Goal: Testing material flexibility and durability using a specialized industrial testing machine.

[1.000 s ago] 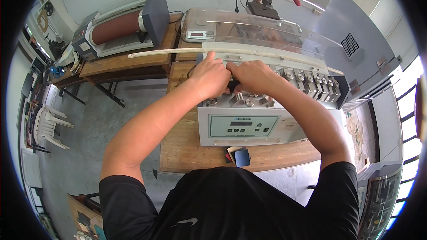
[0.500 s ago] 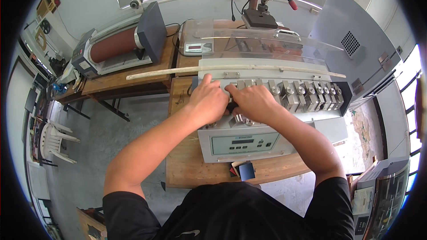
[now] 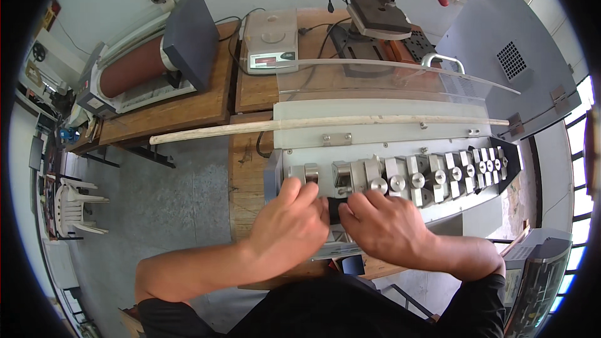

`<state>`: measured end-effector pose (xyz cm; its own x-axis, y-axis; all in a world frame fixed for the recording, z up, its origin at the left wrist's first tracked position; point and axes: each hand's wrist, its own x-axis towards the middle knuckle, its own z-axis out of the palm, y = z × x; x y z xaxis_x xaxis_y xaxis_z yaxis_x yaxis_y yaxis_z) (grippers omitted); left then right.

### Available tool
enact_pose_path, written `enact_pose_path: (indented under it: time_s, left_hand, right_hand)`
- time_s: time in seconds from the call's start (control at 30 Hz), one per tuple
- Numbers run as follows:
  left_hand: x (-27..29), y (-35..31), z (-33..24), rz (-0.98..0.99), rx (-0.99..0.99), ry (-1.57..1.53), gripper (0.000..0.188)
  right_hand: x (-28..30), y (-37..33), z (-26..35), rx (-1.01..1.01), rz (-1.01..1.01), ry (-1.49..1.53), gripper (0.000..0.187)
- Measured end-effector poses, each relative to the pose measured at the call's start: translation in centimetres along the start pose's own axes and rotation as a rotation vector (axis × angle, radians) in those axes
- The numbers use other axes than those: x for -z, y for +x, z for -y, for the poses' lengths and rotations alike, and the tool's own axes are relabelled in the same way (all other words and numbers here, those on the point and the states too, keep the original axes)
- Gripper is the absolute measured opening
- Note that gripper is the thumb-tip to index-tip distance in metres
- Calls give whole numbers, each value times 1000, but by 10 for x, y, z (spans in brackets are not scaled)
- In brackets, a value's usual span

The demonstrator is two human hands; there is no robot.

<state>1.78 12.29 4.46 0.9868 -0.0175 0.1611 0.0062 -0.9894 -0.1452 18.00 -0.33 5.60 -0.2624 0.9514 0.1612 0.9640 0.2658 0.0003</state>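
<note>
A grey bench machine with a row of metal clamp blocks stands on a wooden table in front of me. My left hand rests on the machine's near left end, its fingers touching a metal block. My right hand lies beside it, fingertips at the blocks in the middle of the row. Between the two hands a small dark part shows; who grips it I cannot tell. A long pale wooden stick lies across the machine's top, under a raised clear cover.
Behind the machine stand a digital scale and a drill press. A roller machine sits on a second wooden table at the left. White plastic chairs stand on the concrete floor far left. A grey cabinet is at right.
The view has dropped closer over the machine, so it fills more of the picture. Both hands stay together at the clamp row, now hiding the front panel.
</note>
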Motion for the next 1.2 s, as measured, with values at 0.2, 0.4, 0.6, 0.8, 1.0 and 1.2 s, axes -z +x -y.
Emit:
enact_pose_path:
  time_s: [0.2,0.4,0.6,0.8,1.0,1.2]
  left_hand:
    - [-6,-3,4,-190,31,-75,8]
    - [-1,0,2,-55,41,-4,8]
    - [-9,-1,1,-175,56,-39,7]
    - [-1,2,2,-99,94,-49,6]
    - [0,4,-1,-32,87,-53,8]
    - [-7,4,-9,-21,137,-28,6]
  right_hand:
    - [-8,-9,-7,24,-124,47,30]
    - [2,-4,-9,-80,-61,102,19]
    - [3,0,1,-139,61,-28,22]
    - [3,9,2,-130,111,-27,6]
    - [-3,9,5,-150,67,-22,4]
    - [0,9,11,-172,137,-122,3]
